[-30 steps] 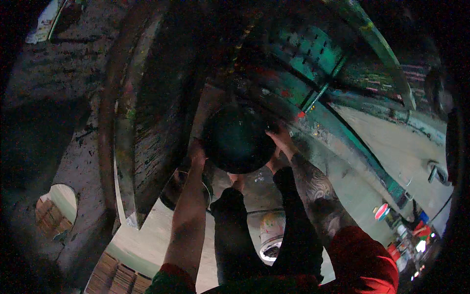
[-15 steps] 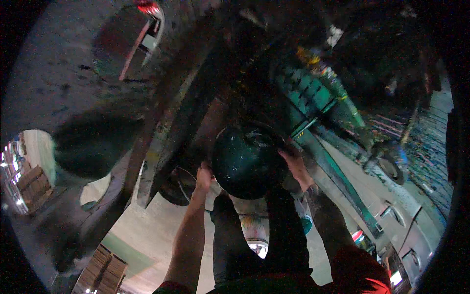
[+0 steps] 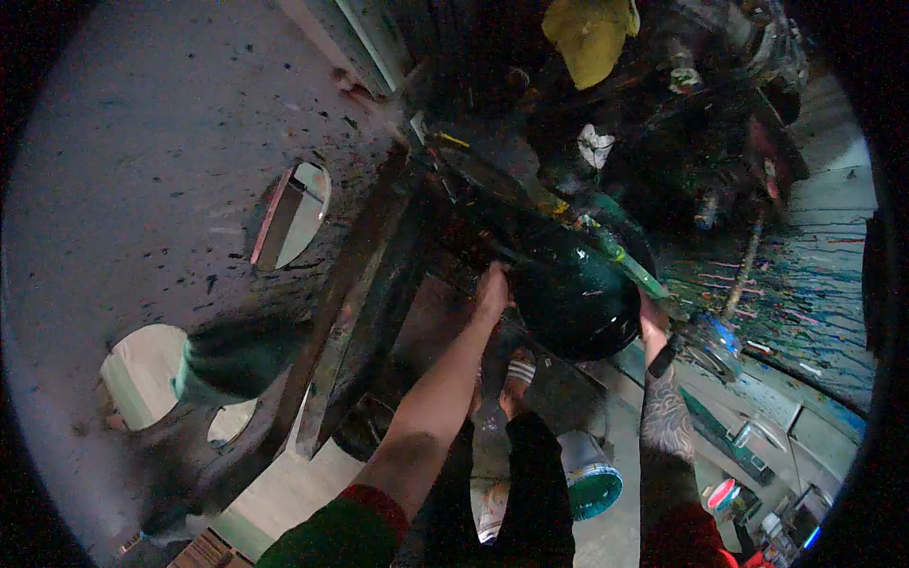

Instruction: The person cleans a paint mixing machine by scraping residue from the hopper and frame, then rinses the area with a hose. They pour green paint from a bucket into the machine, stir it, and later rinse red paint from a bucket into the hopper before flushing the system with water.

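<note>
A large, round, glossy black vessel (image 3: 582,298), perhaps a bucket, is held out in front of me between my two hands. My left hand (image 3: 492,290) grips its left side, fingers curled at the edge. On the opposite side, my right hand (image 3: 652,325) is closed against the lower right edge, its fingers partly hidden. A paint-smeared green bar (image 3: 625,260) passes over or right beside the vessel's upper right; I cannot tell if they touch. The dark far side of the vessel blends into the machinery behind it.
A white bucket with teal paint (image 3: 594,483) stands on the floor by my legs. A stained beam (image 3: 346,331) slants along the left. Paint-spattered machinery, a yellow cloth (image 3: 592,43) and a crumpled white piece (image 3: 595,147) lie beyond. Splashed wall panels (image 3: 814,270) are at the right.
Both hands have carried the black vessel from near my knees forward and to the right, up beside the green bar. My arms are stretched farther out, and the view has shifted.
</note>
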`<state>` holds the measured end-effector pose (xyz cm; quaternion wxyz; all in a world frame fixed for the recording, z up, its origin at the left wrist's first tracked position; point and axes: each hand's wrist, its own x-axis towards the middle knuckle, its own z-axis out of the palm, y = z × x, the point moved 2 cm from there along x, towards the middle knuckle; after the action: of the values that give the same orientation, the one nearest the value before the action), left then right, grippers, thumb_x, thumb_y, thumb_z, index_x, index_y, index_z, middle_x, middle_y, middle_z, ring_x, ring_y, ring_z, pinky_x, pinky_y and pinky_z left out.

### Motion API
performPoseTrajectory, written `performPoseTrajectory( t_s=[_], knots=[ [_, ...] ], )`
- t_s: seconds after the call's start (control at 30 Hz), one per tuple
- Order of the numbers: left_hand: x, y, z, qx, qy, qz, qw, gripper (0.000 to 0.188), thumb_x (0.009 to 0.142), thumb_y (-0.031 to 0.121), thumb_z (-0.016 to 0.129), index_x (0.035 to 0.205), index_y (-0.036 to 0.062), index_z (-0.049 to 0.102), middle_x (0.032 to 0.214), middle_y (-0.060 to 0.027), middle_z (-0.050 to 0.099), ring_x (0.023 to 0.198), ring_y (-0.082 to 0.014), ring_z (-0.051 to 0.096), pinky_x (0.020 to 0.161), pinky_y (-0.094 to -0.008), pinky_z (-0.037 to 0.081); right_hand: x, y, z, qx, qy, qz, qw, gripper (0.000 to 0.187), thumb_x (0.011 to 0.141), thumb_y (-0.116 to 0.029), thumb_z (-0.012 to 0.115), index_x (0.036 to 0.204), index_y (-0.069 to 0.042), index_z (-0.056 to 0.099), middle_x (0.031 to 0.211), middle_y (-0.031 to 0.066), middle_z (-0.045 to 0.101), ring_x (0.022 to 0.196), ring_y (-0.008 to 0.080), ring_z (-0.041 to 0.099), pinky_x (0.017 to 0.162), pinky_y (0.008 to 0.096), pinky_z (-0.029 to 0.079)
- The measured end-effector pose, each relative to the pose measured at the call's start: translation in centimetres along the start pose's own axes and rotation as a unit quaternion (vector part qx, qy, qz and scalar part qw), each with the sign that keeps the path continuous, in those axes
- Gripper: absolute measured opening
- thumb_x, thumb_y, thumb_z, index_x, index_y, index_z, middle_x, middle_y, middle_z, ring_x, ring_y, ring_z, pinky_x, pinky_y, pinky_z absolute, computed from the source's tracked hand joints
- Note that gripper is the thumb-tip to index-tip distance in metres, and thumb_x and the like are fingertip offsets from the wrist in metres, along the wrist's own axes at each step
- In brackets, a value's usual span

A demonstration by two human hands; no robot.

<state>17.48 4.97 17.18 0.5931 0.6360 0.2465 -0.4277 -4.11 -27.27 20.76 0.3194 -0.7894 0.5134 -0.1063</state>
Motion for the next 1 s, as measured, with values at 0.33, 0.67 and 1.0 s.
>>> performPoseTrajectory(
  t_s=[0.33, 0.67, 1.0],
  knots=[
    [2.5, -0.3, 2.8, -0.221, -0.321, 0.234, 0.891, 0.06, 0.097, 0.039, 0.065, 0.148, 0.0182, 0.043, 0.143, -0.0069, 0.054, 0.126, -0.0322, 0.058, 0.097, -0.0505, 0.056, 5.7, -1.3, -1.1, -0.042, 0.062, 0.046, 0.996, 0.058, 0.099, -0.044, 0.062, 0.125, 0.009, 0.061, 0.12, 0.0237, 0.069, 0.115, 0.0325, 0.065, 0.101, 0.0409, 0.047],
    [-18.4, -14.8, -19.9, -0.095, 0.052, 0.003, 0.994, 0.05, 0.105, 0.041, 0.054, 0.139, 0.0041, 0.055, 0.132, -0.013, 0.063, 0.117, -0.0209, 0.062, 0.091, -0.0367, 0.053, -0.7, -2.5, 7.3, -0.324, -0.26, -0.114, 0.902, 0.044, 0.095, -0.031, 0.057, 0.132, -0.009, 0.06, 0.138, 0.0155, 0.06, 0.126, 0.0378, 0.056, 0.104, 0.0488, 0.046],
    [-36.0, -17.4, -37.8, -0.119, 0.397, 0.061, 0.908, 0.067, 0.103, 0.036, 0.06, 0.153, 0.0068, 0.026, 0.145, -0.0169, 0.046, 0.129, -0.032, 0.052, 0.106, -0.052, 0.048, 6.4, 6.2, 14.3, -0.466, -0.237, -0.205, 0.828, 0.037, 0.1, -0.031, 0.049, 0.126, -0.008, 0.062, 0.117, 0.0123, 0.065, 0.106, 0.0329, 0.062, 0.091, 0.0494, 0.049]
  ],
)
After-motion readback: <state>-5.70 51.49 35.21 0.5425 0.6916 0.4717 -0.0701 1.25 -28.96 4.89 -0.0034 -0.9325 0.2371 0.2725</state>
